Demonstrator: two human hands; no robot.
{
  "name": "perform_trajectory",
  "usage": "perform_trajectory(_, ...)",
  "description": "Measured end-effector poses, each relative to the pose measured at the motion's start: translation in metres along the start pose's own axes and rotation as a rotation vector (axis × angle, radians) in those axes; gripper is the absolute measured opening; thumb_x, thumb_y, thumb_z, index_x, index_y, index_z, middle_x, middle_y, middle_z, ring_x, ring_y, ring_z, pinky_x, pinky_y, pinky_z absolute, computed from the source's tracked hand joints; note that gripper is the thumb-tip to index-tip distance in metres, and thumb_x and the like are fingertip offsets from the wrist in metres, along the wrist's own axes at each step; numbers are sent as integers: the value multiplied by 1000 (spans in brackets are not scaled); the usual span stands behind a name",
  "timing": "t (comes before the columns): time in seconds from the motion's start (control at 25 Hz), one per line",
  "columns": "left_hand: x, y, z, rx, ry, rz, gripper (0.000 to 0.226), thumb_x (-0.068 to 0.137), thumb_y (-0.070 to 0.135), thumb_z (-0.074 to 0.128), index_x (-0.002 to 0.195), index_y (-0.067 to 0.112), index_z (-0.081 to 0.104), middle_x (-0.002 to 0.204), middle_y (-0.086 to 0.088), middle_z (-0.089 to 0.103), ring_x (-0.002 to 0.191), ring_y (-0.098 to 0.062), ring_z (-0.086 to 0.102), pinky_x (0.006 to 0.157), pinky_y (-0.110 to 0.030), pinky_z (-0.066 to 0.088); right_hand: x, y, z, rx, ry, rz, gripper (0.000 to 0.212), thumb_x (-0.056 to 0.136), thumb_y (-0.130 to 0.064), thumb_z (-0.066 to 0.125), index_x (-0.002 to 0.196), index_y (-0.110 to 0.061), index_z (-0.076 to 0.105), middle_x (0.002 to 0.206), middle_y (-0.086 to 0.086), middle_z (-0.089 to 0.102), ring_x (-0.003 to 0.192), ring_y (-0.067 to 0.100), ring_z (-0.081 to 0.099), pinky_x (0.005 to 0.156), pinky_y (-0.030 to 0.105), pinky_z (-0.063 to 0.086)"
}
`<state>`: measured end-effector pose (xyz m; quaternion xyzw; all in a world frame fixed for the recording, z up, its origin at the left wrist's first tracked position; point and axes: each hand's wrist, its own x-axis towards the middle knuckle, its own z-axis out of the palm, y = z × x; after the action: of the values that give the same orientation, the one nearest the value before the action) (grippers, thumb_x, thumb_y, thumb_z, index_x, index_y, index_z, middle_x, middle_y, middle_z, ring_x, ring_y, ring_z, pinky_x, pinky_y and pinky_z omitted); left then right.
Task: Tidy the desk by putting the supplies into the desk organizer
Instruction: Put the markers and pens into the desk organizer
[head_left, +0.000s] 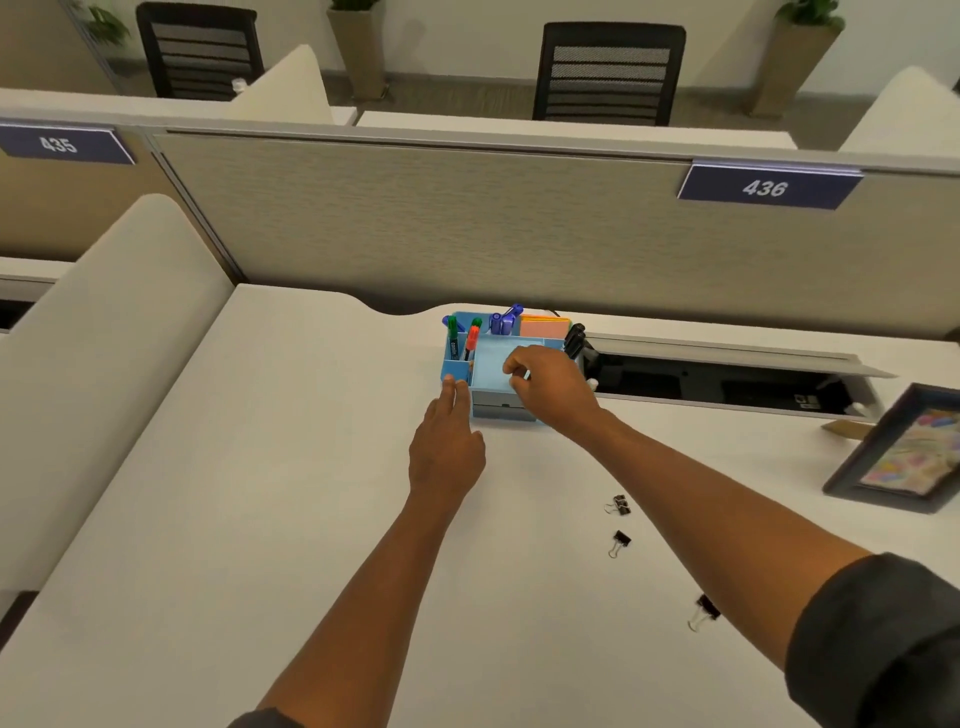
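A blue desk organizer (488, 370) stands at the far middle of the white desk (260, 493). It holds a green marker (453, 332), a red marker (472, 335), blue markers (503, 319), pink sticky notes (543, 327) and a black marker (574, 338). My left hand (447, 447) reaches forward with straight fingers touching the organizer's front left corner. My right hand (550, 382) hovers over the organizer's large front compartment with fingers curled; whether it holds anything is hidden. Three black binder clips lie on the desk: one (619, 505), a second (619, 543), a third (704, 613).
A framed picture (904, 449) lies at the right edge. An open cable tray (727, 384) runs along the desk's back right. A beige partition (467, 223) with sign 436 (766, 188) closes the back. A side divider (104, 338) borders the left.
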<state>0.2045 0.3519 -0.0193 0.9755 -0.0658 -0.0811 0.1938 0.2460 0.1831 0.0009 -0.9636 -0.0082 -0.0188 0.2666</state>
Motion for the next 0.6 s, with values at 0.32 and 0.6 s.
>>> perform_trajectory(0.32,-37,44,27,-32,43,63,59,98,32,49,151,21,25,157,1,29,141,-17,33,110,-32,34,-94,62,-24,71,82,196,16,93,-21,62,108,-20,67,109,-1,68,97,15,62,87,28,52)
perform_trajectory(0.6,-81,128,64,-147,-58,258,34,97,27,46,130,27,56,122,4,65,108,-15,61,90,-27,46,-197,122,-42,107,160,317,14,92,-17,58,99,-24,67,98,-10,69,85,6,60,81,27,53)
